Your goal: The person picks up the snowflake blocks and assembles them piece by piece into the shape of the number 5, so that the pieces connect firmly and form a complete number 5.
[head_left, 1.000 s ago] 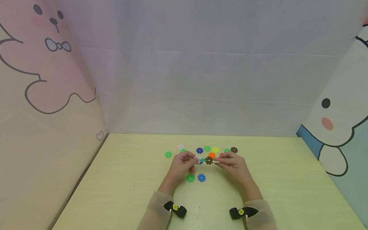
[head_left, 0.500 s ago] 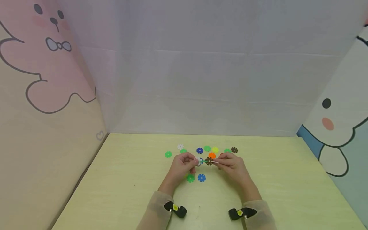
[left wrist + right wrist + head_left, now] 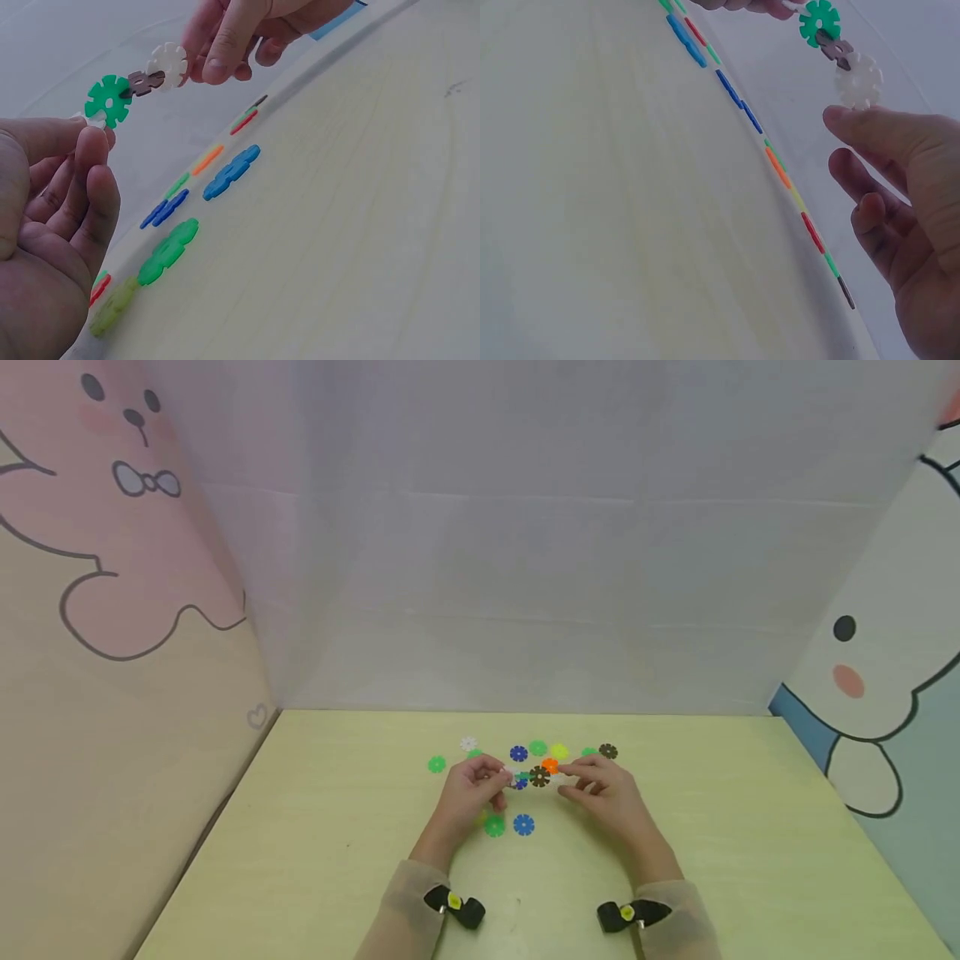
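Observation:
Raised above the table is a short chain of notched plastic snowflake discs: a white disc at the left end, then a green disc (image 3: 107, 101), a brown disc (image 3: 539, 777) and another white disc (image 3: 168, 65). My left hand (image 3: 474, 787) pinches the left white disc, mostly hidden by the fingertips. At the other end, my right hand (image 3: 604, 789) has its thumb and forefinger parted beside the right white disc. In the right wrist view a fingertip (image 3: 837, 117) lies close to that white disc (image 3: 859, 81); whether it touches, I cannot tell.
Loose discs lie flat on the pale yellow table (image 3: 300, 827): a light blue disc (image 3: 523, 825) and a green one (image 3: 494, 826) near me, an orange one (image 3: 551, 766) and several more behind. A white curtain (image 3: 480, 610) stands at the back, with printed panels at both sides.
My right thumb and forefinger have parted from their pinch on the right white disc. The left hand keeps its pinch. The head view has shifted slightly.

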`<state>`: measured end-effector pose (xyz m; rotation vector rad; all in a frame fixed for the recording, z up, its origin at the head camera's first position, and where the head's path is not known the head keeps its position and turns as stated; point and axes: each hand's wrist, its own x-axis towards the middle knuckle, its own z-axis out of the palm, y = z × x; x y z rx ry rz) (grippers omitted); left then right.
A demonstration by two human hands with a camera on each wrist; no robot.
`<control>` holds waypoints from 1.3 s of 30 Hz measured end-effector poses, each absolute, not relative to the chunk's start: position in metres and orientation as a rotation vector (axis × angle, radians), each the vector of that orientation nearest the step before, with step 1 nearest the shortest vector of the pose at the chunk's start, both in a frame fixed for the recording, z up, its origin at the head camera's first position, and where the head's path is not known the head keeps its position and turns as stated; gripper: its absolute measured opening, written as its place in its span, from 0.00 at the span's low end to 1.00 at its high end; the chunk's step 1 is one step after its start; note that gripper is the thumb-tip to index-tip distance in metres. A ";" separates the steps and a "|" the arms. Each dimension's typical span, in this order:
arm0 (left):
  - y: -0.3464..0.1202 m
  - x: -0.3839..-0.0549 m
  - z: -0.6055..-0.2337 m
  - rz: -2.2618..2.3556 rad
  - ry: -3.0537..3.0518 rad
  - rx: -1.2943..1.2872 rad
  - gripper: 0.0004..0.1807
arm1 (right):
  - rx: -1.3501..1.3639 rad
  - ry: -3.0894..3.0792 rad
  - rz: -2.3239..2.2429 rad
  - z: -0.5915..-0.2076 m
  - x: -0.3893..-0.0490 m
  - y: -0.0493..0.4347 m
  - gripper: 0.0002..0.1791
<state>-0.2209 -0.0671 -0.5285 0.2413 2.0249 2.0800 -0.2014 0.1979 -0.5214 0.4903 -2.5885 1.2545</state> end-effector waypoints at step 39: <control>-0.070 -0.225 -0.533 2.071 2.050 0.180 0.11 | 0.030 -3.022 1.132 -0.518 -0.256 0.275 0.32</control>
